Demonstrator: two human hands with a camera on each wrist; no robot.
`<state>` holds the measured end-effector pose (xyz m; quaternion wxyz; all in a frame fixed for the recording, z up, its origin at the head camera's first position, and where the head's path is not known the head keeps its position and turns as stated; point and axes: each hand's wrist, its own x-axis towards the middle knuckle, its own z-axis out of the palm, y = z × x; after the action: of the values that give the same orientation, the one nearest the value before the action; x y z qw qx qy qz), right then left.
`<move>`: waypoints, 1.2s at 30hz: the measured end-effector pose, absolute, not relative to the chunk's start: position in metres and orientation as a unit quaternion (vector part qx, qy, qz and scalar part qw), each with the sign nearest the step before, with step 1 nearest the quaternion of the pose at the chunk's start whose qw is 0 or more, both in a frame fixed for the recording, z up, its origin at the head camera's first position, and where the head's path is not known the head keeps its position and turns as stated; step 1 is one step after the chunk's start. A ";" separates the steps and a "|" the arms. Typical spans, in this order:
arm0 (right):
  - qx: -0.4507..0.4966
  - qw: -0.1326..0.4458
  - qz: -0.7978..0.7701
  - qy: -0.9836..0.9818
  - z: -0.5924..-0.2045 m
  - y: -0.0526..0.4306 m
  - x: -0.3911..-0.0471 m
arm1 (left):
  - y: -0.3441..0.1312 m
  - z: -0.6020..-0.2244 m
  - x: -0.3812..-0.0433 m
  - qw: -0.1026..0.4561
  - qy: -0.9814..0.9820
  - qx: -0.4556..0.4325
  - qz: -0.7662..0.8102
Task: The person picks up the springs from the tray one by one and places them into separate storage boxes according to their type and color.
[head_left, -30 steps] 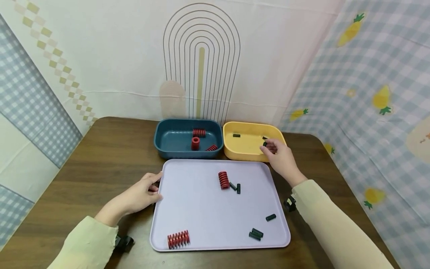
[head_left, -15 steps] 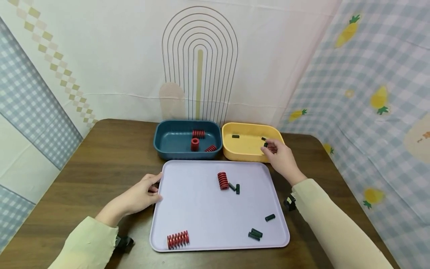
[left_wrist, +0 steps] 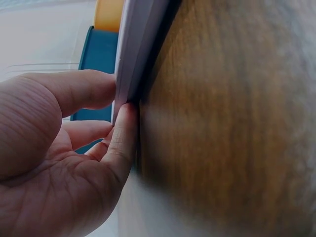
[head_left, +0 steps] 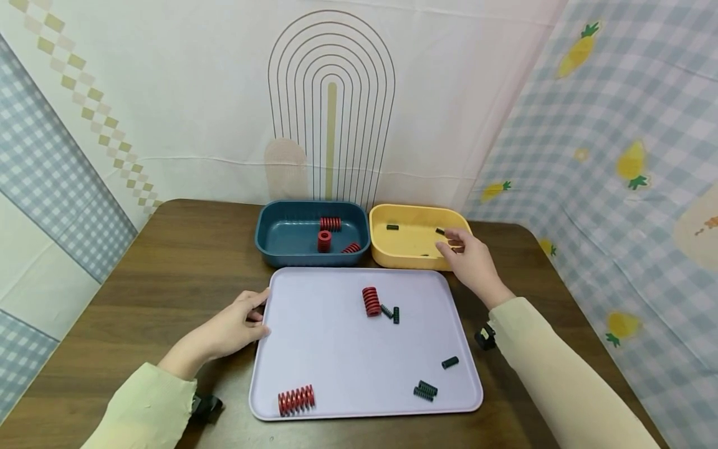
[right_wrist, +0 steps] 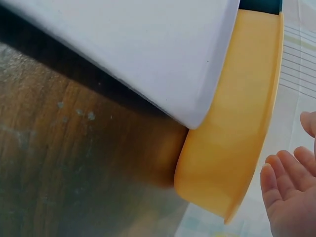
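Observation:
My left hand (head_left: 238, 321) holds the left rim of the lilac tray (head_left: 331, 349); in the left wrist view the thumb (left_wrist: 94, 90) touches the rim and another fingertip presses its side. My right hand (head_left: 471, 259) hovers over the yellow bin (head_left: 387, 254), thumb and fingers apart with nothing between them. In that bin lie small dark green springs, one at the left (head_left: 392, 227) and one near my fingertips (head_left: 440, 231); others are partly hidden by the front wall and hand. On the tray are two red springs, one front left (head_left: 296, 400), one upper middle (head_left: 371, 302), and several dark green springs (head_left: 450, 362).
A dark blue bin (head_left: 280, 257) with three red springs (head_left: 330, 223) stands left of the yellow bin, behind the tray. The brown wooden table (head_left: 185, 262) lies under everything. Patterned cloth (head_left: 224, 93) hangs behind and on both sides.
My right hand has let go of the dark green spring it was pinching, and its fingers have parted over the yellow bin. The left hand stays on the tray's rim.

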<state>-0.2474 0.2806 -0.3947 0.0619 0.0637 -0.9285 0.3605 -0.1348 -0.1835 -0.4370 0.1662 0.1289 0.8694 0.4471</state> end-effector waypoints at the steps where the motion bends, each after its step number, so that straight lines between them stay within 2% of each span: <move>1: 0.066 0.062 0.361 -0.928 -0.394 0.281 -0.246 | -0.183 -0.437 -0.135 0.166 0.869 0.130 0.447; 15: 0.150 0.069 0.352 -0.921 -0.385 0.259 -0.225 | -0.184 -0.434 -0.135 0.168 0.872 0.127 0.442; 30: 0.174 -0.012 0.351 -0.920 -0.393 0.236 -0.206 | -0.184 -0.438 -0.135 0.167 0.871 0.124 0.445; 36: 0.211 -0.054 0.333 -0.917 -0.400 0.225 -0.199 | -0.183 -0.437 -0.134 0.163 0.873 0.125 0.442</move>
<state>-0.1990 0.2250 -0.3998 -0.0544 0.2107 -0.9173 0.3334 -0.1345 -0.1832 -0.4370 0.1635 0.1248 0.8733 0.4416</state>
